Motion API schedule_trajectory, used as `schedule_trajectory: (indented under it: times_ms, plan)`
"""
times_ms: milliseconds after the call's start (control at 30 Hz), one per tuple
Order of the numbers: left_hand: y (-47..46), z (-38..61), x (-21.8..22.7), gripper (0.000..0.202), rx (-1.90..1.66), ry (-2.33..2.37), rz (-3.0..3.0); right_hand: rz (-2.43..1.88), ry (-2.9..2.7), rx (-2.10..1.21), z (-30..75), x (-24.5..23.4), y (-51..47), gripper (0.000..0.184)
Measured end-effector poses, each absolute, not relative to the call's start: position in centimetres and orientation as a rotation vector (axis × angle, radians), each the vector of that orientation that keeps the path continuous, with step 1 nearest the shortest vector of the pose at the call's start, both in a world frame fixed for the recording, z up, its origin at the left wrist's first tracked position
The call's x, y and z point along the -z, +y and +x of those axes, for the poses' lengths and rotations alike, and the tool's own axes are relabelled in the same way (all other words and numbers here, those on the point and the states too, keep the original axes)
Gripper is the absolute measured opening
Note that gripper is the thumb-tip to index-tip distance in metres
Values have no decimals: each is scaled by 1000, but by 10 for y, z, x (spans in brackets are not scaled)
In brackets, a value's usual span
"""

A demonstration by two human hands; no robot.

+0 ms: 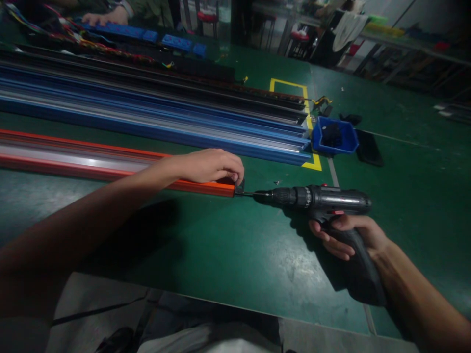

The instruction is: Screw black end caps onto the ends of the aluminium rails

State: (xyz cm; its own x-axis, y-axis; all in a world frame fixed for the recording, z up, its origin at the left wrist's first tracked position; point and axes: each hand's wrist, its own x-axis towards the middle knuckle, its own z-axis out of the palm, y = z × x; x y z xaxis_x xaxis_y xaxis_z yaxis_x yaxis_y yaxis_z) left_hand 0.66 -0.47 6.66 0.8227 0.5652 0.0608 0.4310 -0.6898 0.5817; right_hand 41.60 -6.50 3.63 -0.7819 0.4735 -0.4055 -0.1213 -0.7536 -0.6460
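My right hand [353, 238] is wrapped around the grip of a black cordless drill [338, 200], which lies level and points left. Its long thin bit [253, 194] reaches the end of an orange-red metal profile [206, 188]. There a small black end cap [240, 188] sits against the profile's end, and the bit's tip meets it. My left hand [217, 166] rests over that end, its fingers curled down and closed on the cap. The fingertips partly hide the cap, and any screw at the tip is too small to make out.
Behind the orange-red profile lie several blue and black profiles [154, 115]. A blue bin [353, 139] with black parts stands at their right end, beside a dark flat object [369, 148]. Further back are blue socket strips [121, 31], wires and another person's hand [106, 17].
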Motion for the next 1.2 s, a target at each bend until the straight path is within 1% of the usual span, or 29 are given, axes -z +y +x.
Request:
schedule_trajectory:
  times_ms: [1200]
  plan:
    - [-5, 7, -67, 24, -284, 744, 2453, -813, -896, -2535, 416, -37, -66, 31]
